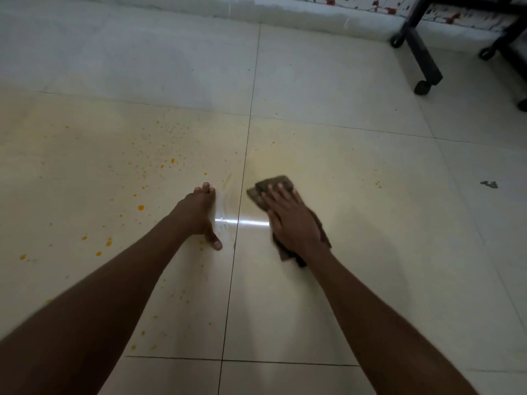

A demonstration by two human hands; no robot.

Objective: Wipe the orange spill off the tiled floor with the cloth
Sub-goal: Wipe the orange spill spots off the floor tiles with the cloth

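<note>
Orange droplets of the spill (141, 207) are scattered over the cream tiled floor (370, 223), mostly on the tile left of the grout line, with a few specks at the right (377, 183). A brown cloth (275, 183) lies flat on the right-hand tile. My right hand (291, 218) presses on it with straight, spread fingers. Cloth shows beyond the fingertips and beside the wrist. My left hand (199, 212) rests flat on the floor just left of the grout line, fingers straight, holding nothing. A wet streaky smear shows between the two hands.
A black frame on castor wheels (422, 86) stands at the far right. A small dark scrap (489, 184) lies on the floor at the right. The wall skirting (199, 10) runs along the far edge.
</note>
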